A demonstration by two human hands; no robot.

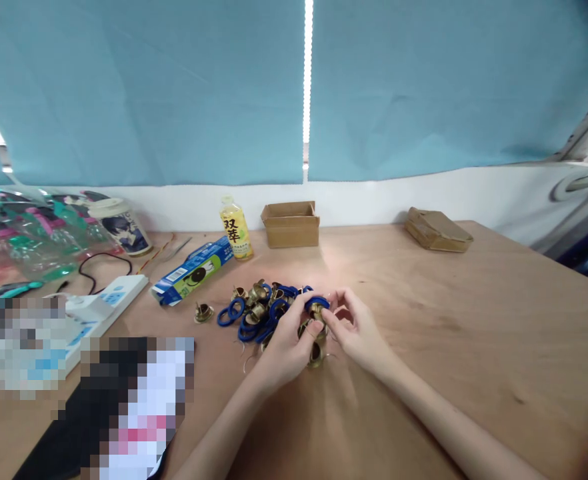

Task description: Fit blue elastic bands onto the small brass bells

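Head view: holds a brass piece (317,312) above the middle of the bench (449,333), at the right-hand end of a pile. Pinches from one side with the left hand (290,337), index finger along the blue ring (318,302) at the top of the piece, thumb bent in below. Closes in from the other side with the right hand (359,333), thumb tip against the brass, fingers curled, gap narrow. Cannot tell exact fit of ring on piece, with fingertips covering part of both.

Just below the fingers, further brass parts (315,355). Beyond and left of the left hand, the pile (257,313) itself: brass pieces and blue rings in a jumble. Near its left side, well clear of the hands, one loose piece (203,313) on the bench. By its front, thin pale strands (245,365).

Behind the pile, a blue box (194,270) lying aslant, with a yellow bottle (237,233) upright at its far end. To the right of the bottle, an open carton (292,233); much farther right, a brown packet (439,230). On the left, clear bottles (44,243) crowded together, a lidded tumbler (124,227), a black cord (87,267) and a white power strip (117,293). At lower left, a dark object (109,373), partly pixelated, cannot tell what. At the back, a blue sheet (199,100) above a white wall (364,200), with a bright light strip (308,73) running down.
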